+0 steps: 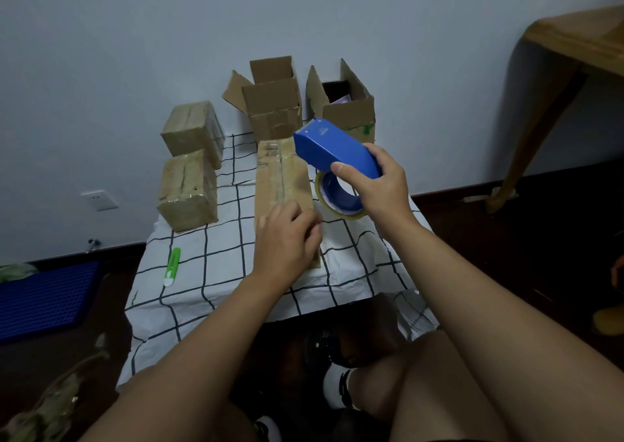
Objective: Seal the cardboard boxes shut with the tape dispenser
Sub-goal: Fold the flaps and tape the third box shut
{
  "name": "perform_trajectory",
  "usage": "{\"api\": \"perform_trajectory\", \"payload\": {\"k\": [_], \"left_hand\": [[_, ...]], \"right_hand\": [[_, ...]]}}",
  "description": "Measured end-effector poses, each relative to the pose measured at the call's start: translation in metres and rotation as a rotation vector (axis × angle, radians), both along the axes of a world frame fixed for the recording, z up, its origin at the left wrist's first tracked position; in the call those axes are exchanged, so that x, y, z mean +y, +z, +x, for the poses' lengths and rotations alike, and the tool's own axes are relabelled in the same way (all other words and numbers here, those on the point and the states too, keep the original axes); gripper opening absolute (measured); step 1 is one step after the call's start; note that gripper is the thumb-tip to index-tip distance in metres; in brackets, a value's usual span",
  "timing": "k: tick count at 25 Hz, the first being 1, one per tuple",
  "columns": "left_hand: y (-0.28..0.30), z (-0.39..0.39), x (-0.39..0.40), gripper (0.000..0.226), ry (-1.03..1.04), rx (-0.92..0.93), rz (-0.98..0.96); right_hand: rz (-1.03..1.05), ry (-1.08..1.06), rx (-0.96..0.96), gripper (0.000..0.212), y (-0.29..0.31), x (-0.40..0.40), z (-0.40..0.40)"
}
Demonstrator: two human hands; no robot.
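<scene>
On the floor at far left lies a blue mat [44,298], and a white wall socket [99,199] sits low on the wall. A green utility knife [172,266] rests on the checked cloth [216,266] covering the tabletop, well apart from the hands. At the cloth's back left corner 2 taped boxes stand close together: the nearer taped box [187,193] in front, the farther taped box [194,131] behind it.

In the middle a long flat box [282,175] lies lengthwise on the cloth, clear tape running along its top. The left hand [287,239] rests on the box's near end, its grip loosely curled; whether the fingers pinch the tape end I cannot tell.

Behind the flat box stand 2 boxes with flaps up, the left open box [271,104] and the right open box [349,107].

The right hand [378,183] holds the blue tape dispenser [332,151] raised above the flat box's right side, grip wrapped around its handle, the tape roll [337,198] hanging below.

At far right stands a wooden table leg [547,110].
</scene>
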State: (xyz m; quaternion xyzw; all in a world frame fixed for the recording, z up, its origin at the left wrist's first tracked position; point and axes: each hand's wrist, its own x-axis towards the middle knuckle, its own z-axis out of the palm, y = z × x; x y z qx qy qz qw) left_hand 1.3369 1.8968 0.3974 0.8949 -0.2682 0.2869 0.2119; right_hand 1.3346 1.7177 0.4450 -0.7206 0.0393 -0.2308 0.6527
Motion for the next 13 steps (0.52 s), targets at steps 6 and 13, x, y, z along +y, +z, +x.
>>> {"api": "perform_trajectory", "payload": {"k": [6, 13], "left_hand": [[-0.004, -0.001, -0.012, 0.019, 0.100, 0.017, -0.065], [0.004, -0.008, -0.013, 0.032, 0.214, 0.108, 0.066]], "right_hand": [[-0.018, 0.017, -0.013, 0.038, 0.004, -0.002, 0.000], [0.008, 0.013, -0.021, 0.042, 0.023, -0.002, -0.009]]}}
